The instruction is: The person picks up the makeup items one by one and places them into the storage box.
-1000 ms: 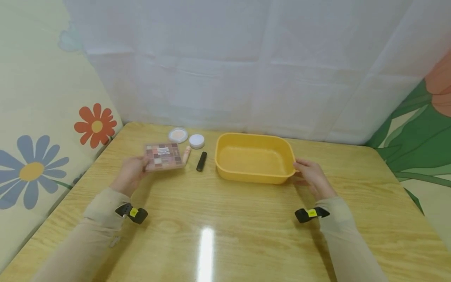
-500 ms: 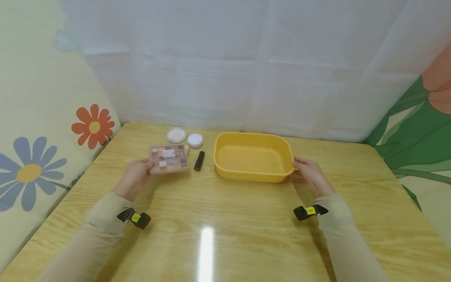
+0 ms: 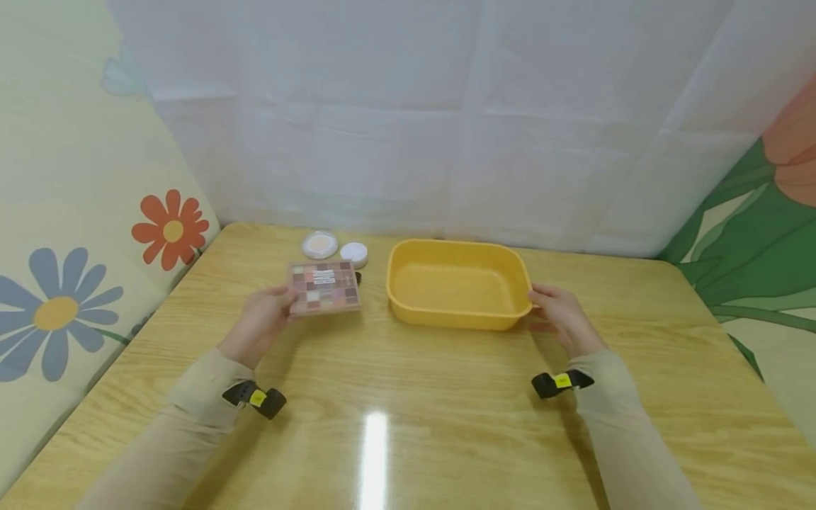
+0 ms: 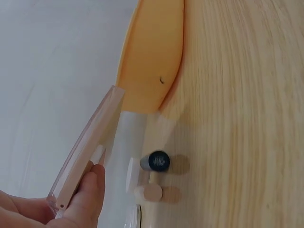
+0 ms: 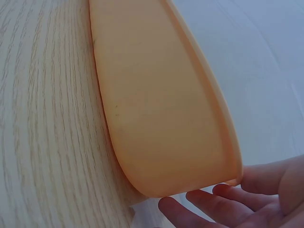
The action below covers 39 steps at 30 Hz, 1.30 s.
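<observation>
My left hand [image 3: 260,322] pinches an eyeshadow palette [image 3: 325,287] by its left side and holds it above the table, left of a yellow plastic basin [image 3: 455,320]. In the left wrist view, the palette [image 4: 88,147] is seen edge-on, thumb beneath it. My right hand [image 3: 564,319] holds the basin's right end. In the right wrist view, the thumb lies at the rim and the fingertips [image 5: 173,209] are against the end wall. The palette mostly covers a black tube [image 3: 358,278] in the head view; the left wrist view also shows a pale peach tube [image 4: 152,192].
Behind the palette lie a round clear-edged compact [image 3: 320,245] and a small white round jar [image 3: 353,254]. A wooden table [image 3: 446,411] bears everything. White cloth [image 3: 382,142] hangs at its far edge, and flower-patterned panels [image 3: 57,312] flank it.
My left hand has carried the palette to the right, over the peach tube and most of the black tube. My right hand and the basin stay in place.
</observation>
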Each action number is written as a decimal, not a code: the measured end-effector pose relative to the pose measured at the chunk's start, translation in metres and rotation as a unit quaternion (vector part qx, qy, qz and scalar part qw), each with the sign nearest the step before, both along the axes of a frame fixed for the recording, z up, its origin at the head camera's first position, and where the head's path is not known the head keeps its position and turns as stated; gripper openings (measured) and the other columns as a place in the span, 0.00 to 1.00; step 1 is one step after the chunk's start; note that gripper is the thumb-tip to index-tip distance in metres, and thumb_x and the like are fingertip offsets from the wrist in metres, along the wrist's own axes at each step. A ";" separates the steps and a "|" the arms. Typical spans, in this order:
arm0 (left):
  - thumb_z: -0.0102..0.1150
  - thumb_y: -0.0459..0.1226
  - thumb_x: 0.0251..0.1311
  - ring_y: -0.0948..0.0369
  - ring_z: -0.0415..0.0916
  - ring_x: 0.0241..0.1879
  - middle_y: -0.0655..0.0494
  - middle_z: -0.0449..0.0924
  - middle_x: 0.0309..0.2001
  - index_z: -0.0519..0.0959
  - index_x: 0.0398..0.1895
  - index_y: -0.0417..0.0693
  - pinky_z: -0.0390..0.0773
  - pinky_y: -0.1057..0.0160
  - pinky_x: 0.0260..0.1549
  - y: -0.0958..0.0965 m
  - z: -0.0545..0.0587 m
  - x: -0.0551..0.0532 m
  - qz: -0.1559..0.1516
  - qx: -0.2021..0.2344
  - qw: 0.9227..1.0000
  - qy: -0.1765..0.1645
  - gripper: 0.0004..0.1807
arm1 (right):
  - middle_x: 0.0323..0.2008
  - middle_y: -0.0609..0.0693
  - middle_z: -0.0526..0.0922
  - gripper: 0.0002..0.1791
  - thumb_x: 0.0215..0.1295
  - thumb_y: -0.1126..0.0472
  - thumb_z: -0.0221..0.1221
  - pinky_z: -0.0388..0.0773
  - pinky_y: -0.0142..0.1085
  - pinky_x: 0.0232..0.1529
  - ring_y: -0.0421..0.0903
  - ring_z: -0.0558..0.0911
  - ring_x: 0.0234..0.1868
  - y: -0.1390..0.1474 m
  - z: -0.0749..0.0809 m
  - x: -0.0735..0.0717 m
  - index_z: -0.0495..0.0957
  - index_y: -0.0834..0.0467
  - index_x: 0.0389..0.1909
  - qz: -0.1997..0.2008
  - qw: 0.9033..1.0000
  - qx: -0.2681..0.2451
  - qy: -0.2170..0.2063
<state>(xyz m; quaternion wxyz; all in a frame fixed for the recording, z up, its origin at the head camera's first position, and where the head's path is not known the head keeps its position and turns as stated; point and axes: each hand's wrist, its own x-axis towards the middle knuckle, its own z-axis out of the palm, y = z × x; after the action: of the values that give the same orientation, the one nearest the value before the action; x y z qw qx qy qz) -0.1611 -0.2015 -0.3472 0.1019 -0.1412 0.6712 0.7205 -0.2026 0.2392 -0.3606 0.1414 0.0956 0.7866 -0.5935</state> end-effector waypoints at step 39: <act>0.33 0.30 0.75 0.53 0.67 0.61 0.32 0.58 0.68 0.53 0.71 0.26 0.74 0.72 0.52 0.050 0.012 -0.006 -0.052 0.058 0.996 0.033 0.25 | 0.70 0.69 0.58 0.30 0.77 0.58 0.41 0.79 0.42 0.48 0.42 0.78 0.47 0.000 0.001 0.001 0.50 0.66 0.74 0.001 1.000 0.004 0.000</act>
<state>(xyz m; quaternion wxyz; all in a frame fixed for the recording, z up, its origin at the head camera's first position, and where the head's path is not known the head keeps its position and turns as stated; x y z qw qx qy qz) -0.1675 -0.1517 -0.3356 0.1250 -0.0768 0.6380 0.7560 -0.2015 0.2393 -0.3593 0.1410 0.0954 0.7888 -0.5906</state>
